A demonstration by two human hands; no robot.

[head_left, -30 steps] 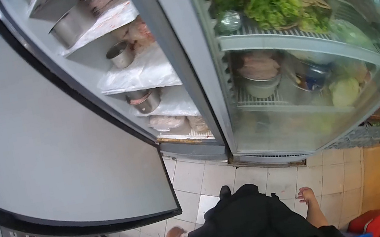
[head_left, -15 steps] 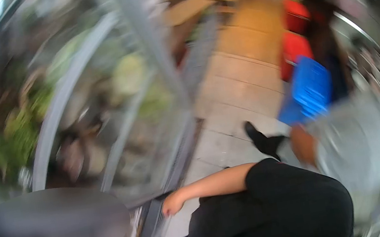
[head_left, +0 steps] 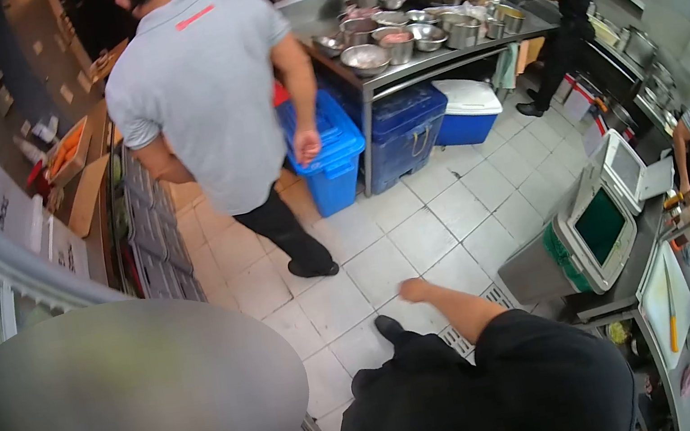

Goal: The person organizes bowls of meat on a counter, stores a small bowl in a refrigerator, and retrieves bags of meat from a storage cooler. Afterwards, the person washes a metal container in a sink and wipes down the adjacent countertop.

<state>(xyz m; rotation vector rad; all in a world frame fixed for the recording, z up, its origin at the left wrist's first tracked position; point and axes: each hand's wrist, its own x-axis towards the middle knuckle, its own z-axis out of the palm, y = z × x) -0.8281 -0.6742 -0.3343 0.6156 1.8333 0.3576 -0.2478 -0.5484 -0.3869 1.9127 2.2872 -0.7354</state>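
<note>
Bin (head_left: pixel 537 273) is standing open to the right of the nearer right hand (head_left: pixel 416 290), whose fingers are curling inward, the left hand's state being impossible to tell.

Just right of the bright blue bin (head_left: pixel 336 182) sits a dark blue tub (head_left: pixel 404 134); up and right, a metal counter (head_left: pixel 420 66) holds bowls and pots (head_left: pixel 397 46). Left of the bin stands 1 person in grey (head_left: pixel 201 93). Below it, the right hand (head_left: pixel 413 290) hangs over the tiled floor (head_left: pixel 364 272).
</note>
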